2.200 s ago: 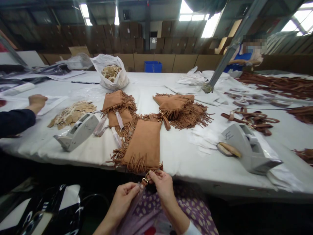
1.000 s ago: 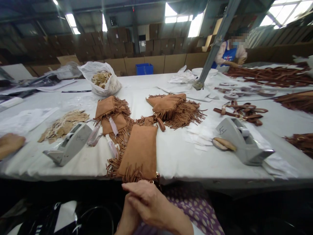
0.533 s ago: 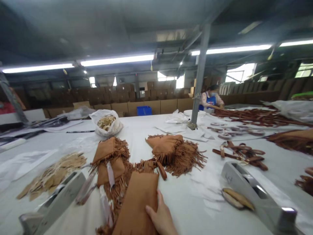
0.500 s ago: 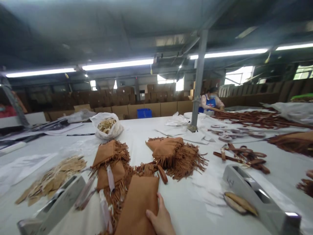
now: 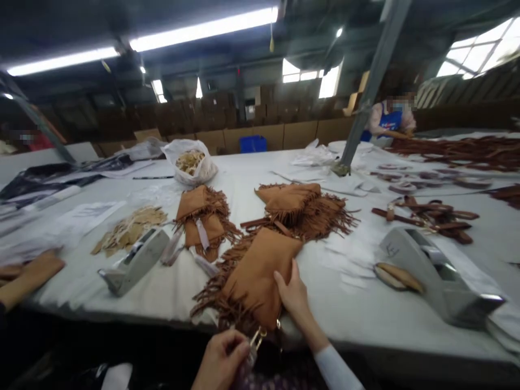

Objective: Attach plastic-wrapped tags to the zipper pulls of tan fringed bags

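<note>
A tan suede fringed bag (image 5: 260, 276) lies at the near edge of the white table (image 5: 337, 314), its fringe hanging left. My right hand (image 5: 293, 291) lies on its right edge, thumb on top and fingers at the side, gripping it. My left hand (image 5: 221, 360) is below the table edge, fingers pinched on a gold metal clasp (image 5: 257, 338) at the bag's lower end. More fringed bags lie behind in two piles, one to the left (image 5: 202, 216) and one in the middle (image 5: 300, 208).
Grey tape dispensers stand left (image 5: 136, 261) and right (image 5: 430, 273). A heap of tan tags (image 5: 130, 228), a white plastic bag (image 5: 190, 161), brown straps (image 5: 430, 216) and a steel post (image 5: 368, 86) are on the table. Another person's hand (image 5: 28, 276) rests at left; a person in blue (image 5: 389, 122) works far back.
The view has tipped back down. The bag has turned and slid right under my right hand. My left hand has come into view, pinching the clasp below the table edge.
</note>
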Action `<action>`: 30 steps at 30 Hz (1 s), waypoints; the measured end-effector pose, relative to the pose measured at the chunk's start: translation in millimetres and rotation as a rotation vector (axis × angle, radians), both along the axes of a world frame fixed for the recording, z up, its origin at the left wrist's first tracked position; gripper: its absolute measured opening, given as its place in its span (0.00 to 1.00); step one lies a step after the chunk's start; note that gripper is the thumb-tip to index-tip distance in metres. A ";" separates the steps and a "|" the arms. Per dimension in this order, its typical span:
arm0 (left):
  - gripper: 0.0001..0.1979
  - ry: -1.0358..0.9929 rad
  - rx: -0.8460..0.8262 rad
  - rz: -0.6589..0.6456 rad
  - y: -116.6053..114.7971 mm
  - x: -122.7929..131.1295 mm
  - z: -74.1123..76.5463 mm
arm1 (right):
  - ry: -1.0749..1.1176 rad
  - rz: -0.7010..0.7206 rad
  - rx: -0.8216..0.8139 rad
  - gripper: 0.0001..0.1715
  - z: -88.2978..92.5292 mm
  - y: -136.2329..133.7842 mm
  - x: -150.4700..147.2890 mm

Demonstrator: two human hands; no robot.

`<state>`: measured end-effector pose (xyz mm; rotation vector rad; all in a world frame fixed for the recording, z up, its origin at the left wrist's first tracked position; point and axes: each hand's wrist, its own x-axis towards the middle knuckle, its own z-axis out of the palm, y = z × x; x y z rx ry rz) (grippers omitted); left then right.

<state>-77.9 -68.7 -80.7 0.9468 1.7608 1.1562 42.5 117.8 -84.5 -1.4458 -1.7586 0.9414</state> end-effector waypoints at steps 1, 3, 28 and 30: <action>0.17 -0.058 0.000 -0.002 -3.2 1.5 -3.8 | -0.066 0.028 0.039 0.39 2.0 1.0 1.1; 0.19 -0.167 -0.020 0.016 -7.2 3.2 -9.4 | -0.195 0.016 0.186 0.36 1.3 -6.2 7.6; 0.12 -0.031 0.060 0.153 22.2 26.1 -7.2 | 0.110 0.268 0.072 0.15 -10.3 -104.2 45.8; 0.15 -0.276 0.001 0.126 17.6 20.4 -10.2 | 0.120 0.222 0.012 0.17 -9.6 -111.8 49.8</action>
